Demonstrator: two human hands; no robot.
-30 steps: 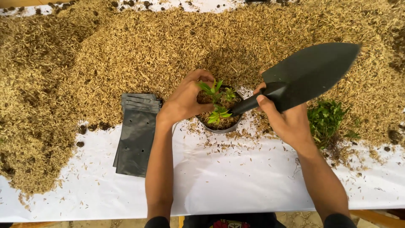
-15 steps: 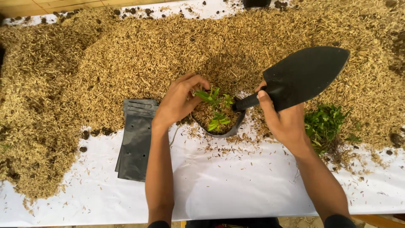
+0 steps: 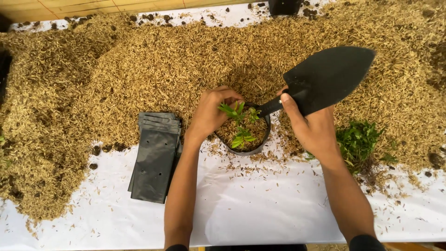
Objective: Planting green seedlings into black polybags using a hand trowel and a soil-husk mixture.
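Observation:
A black planting bag (image 3: 244, 149) stands on the white sheet, filled with husk, with a small green seedling (image 3: 240, 124) in it. My left hand (image 3: 210, 115) curls over the bag's left rim, fingers at the seedling's stem. My right hand (image 3: 311, 128) grips the handle of a black trowel (image 3: 331, 78), whose broad blade points up and to the right, above the husk pile. The trowel's neck lies just over the bag's right rim.
A big heap of golden rice husk (image 3: 139, 69) covers the far half of the white sheet (image 3: 251, 209). A stack of flat black planting bags (image 3: 155, 155) lies to the left. A bunch of green seedlings (image 3: 360, 142) lies to the right.
The trowel blade has lifted and swung slightly toward the far right. My left hand has shifted a little on the bag's rim around the seedling.

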